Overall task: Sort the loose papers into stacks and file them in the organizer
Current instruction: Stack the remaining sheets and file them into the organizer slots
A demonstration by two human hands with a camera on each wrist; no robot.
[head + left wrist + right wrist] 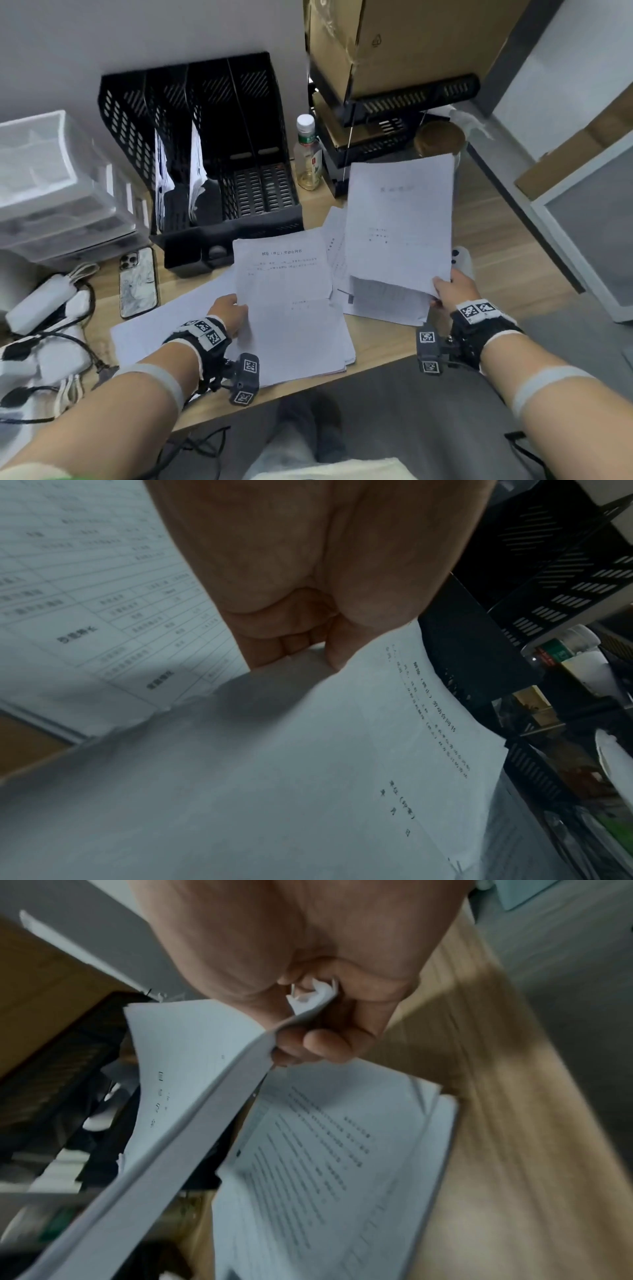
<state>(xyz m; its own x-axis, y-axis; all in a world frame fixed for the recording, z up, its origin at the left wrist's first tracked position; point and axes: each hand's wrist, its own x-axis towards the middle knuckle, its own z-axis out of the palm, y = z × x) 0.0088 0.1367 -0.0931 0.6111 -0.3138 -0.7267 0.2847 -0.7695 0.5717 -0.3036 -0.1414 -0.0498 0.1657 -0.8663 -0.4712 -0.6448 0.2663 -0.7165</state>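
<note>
My right hand (445,286) pinches the lower corner of a bundle of printed sheets (399,222) and holds it lifted above a loose pile of papers (383,303) on the desk; the pinched bundle (192,1074) shows edge-on under my right hand (308,1031). My left hand (229,313) grips the left edge of the top sheet (284,281) of a stack at the desk's front edge; that sheet (342,750) bends up under my left hand (301,647). The black mesh organizer (205,154) stands at the back with papers (197,174) in its two left slots.
A large form sheet (164,315) lies left of the stack. A phone (138,282), chargers and cables (44,301) and a clear drawer unit (51,192) fill the left side. A bottle (308,154), black trays (394,113) and a cardboard box (404,41) stand behind the papers.
</note>
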